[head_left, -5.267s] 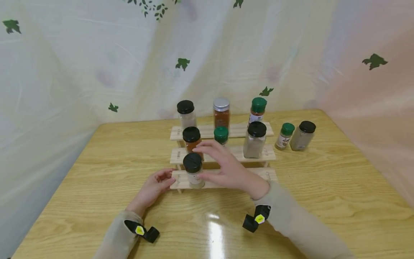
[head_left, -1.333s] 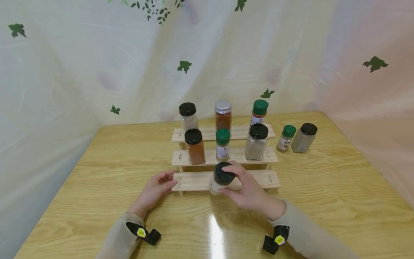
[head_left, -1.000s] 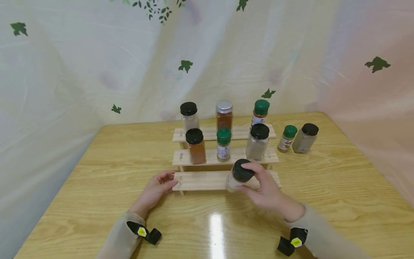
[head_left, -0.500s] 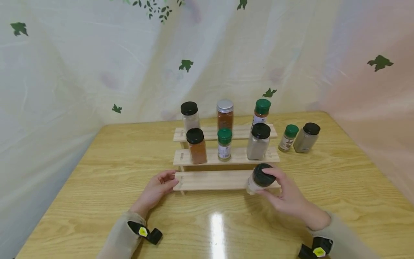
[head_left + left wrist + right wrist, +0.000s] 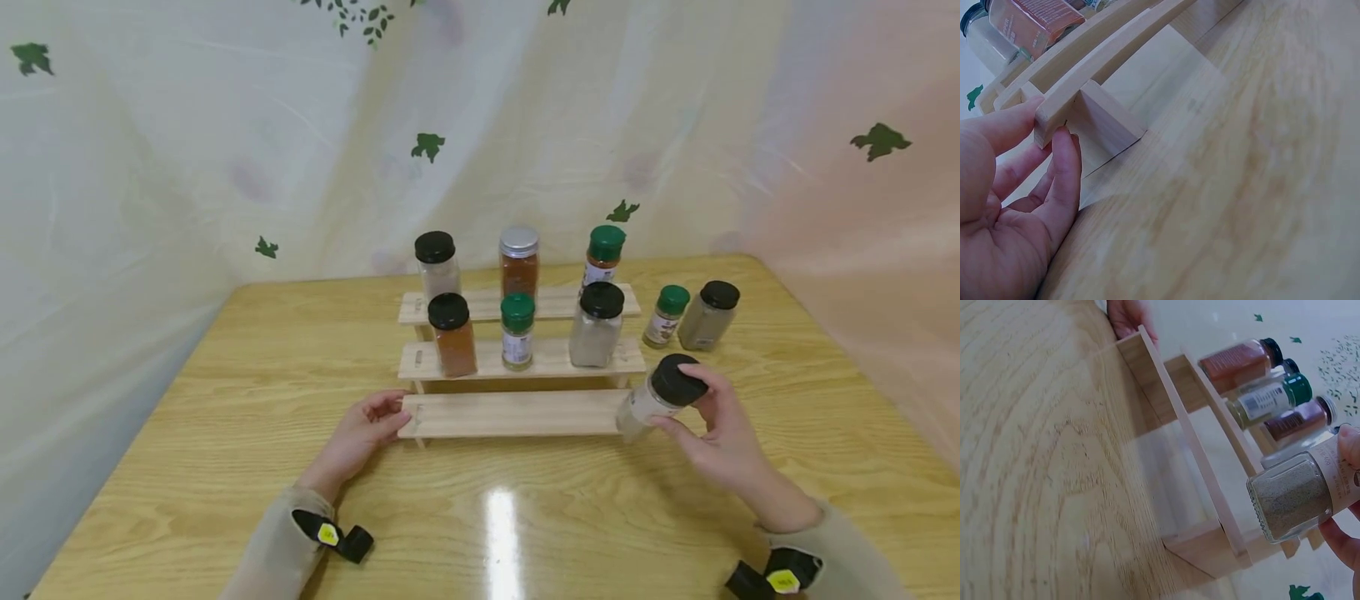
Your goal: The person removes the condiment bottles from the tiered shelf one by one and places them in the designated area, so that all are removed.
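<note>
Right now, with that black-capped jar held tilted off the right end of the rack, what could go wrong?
The jar is tilted in the right hand, held near its cap, above the table; a loose grip might drop it. It hangs close to the wooden rack, so a swing could knock the rack's end. The left hand only touches the rack's left end, so a bump may shake the six jars on the upper steps.

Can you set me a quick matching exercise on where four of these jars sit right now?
Things:
1. silver-lidded jar
2. orange-powder jar
3. tilted black-capped jar
4. small green-capped jar

Places:
A. on the table, right of the rack
B. top step
C. in the right hand
D. middle step, left end

Pairs: 1-B, 2-D, 3-C, 4-A
</note>
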`<state>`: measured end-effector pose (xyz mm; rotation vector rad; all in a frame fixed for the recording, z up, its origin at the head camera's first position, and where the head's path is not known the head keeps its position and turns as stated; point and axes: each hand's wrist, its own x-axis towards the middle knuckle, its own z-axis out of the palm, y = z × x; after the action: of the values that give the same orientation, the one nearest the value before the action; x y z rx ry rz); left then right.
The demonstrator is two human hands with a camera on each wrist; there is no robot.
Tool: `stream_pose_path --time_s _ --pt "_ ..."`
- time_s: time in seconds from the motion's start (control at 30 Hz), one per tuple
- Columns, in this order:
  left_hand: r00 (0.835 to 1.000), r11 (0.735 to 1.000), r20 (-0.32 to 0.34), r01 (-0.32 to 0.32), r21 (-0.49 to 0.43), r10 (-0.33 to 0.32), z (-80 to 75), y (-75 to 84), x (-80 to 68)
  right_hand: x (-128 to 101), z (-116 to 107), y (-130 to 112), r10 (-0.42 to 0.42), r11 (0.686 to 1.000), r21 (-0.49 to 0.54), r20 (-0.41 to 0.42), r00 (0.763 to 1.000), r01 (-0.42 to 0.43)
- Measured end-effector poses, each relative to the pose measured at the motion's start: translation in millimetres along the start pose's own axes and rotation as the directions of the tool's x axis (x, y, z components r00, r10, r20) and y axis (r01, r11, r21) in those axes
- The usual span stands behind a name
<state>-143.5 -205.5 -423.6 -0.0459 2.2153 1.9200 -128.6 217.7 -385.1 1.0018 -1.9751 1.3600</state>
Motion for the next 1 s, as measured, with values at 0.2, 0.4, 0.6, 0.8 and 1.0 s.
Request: stream_pose_path --time_s 0.2,0.4,0.6,0.8,1.0 --pt "1.0 1.0 0.007 0.001 0.004 -0.001 -0.4 -2.3 -2.8 -4 -8 6 0.038 0.998 -0.042 -0.032 0.999 -0.039" --pt "1.0 1.0 -0.009 0.012 0.007 -0.012 -0.6 -3.0 -1.8 -9 -18 13 0.124 0.988 -0.087 -0.063 0.99 -0.13" --pt "1.0 1.0 -0.01 0.014 0.01 -0.013 -0.4 -1.3 0.4 -13 -32 25 0.17 0.979 -0.1 -0.084 0.982 -0.178" --pt "1.0 1.0 0.01 0.0 -0.011 0.0 -1.0 -0.1 -0.2 -17 -48 34 0.333 0.911 -0.217 -0.11 0.936 -0.35" --pt "1.0 1.0 0.006 0.009 -0.015 -0.009 -1.3 -1.0 -0.4 -13 -59 47 0.395 0.888 -0.193 -0.149 0.907 -0.418"
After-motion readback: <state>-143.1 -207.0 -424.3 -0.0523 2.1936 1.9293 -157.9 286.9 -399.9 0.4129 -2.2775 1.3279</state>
